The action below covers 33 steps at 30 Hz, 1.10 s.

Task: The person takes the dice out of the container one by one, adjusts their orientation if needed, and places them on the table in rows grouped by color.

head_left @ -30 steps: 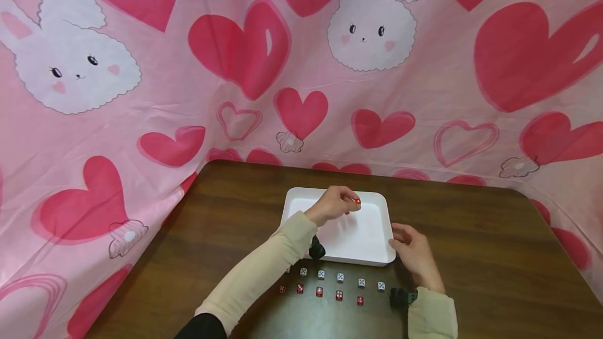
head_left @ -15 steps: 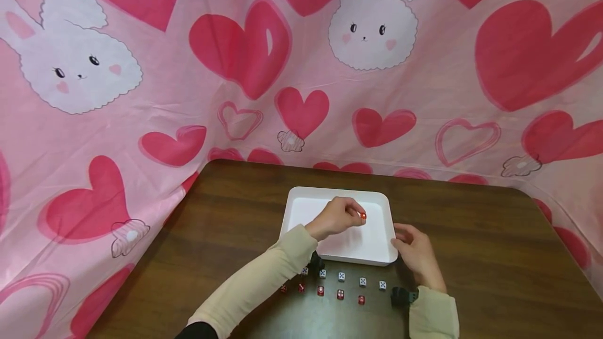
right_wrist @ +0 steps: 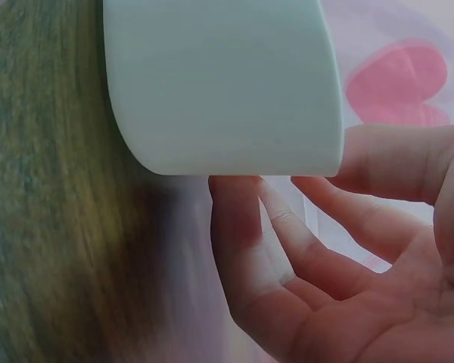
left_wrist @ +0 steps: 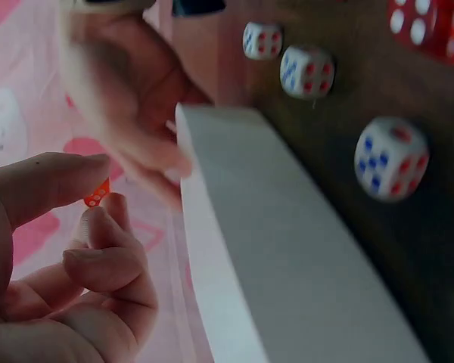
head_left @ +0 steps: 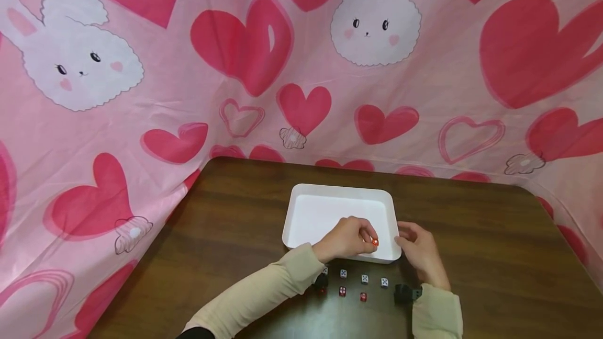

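My left hand (head_left: pixel 348 237) pinches a small red die (head_left: pixel 375 242) between thumb and fingers, above the near right part of a white rectangular tray (head_left: pixel 301 190). In the left wrist view the orange-red die (left_wrist: pixel 97 195) shows at the fingertips, its white pips visible. My right hand (head_left: pixel 421 250) holds the tray by its right side. The right wrist view has its thumb (right_wrist: pixel 386 160) at the rim, while the other fingers (right_wrist: pixel 234 219) lie against the outer wall. My left forearm and wrist camera hide some dice in front of the tray.
In front of the tray stands a row of white dice (head_left: pixel 365 279), with a row of red dice (head_left: pixel 363 297) nearer to me. Everything rests on a dark wooden table (head_left: pixel 235 213). A pink curtain with hearts and rabbits (head_left: pixel 311 67) hangs behind and to the left.
My left hand has moved nearer to me and to the right over the tray, carrying the red die. My right hand keeps its place at the tray's right side.
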Motion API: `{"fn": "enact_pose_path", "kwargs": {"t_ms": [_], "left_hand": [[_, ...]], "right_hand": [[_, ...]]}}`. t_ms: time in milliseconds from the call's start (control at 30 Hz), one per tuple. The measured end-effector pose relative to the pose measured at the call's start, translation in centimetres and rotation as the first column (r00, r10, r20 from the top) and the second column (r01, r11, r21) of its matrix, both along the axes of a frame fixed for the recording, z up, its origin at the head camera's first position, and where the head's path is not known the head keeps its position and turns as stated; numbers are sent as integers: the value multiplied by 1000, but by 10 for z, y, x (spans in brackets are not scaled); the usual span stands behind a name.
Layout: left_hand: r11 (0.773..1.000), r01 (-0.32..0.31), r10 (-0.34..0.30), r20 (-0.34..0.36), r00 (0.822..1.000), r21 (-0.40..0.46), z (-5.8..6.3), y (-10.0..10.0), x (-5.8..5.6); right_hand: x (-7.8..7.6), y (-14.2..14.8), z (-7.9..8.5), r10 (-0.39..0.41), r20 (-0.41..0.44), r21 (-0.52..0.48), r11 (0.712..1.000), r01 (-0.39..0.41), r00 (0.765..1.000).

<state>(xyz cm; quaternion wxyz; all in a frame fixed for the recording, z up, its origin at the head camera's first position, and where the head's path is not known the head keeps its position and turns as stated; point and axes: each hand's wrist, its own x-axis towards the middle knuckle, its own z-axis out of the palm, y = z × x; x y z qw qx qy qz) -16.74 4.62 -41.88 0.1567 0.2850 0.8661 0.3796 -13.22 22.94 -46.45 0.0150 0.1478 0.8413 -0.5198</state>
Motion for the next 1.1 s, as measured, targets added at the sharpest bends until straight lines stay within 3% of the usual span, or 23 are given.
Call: {"fn": "enact_pose_path", "kwargs": {"t_ms": [200,400,667,1100], "left_hand": [[996,74,-75,-16,997,-51,-3,3,17],[990,124,-127,-39,991,-67,-4,5,27],[984,142,-150,-66,987,-112,-8,7,40],[984,146,-146,1,989,-103,-14,9,55]], "right_hand": [[0,1,1,2,15,-5,1000,-2,1000],[0,1,1,7,9,-9,1000,-7,1000],[0,2,0,8,14,-11,1000,-7,1000],[0,3,4,13,33,-22,1000,-13,999]]}}
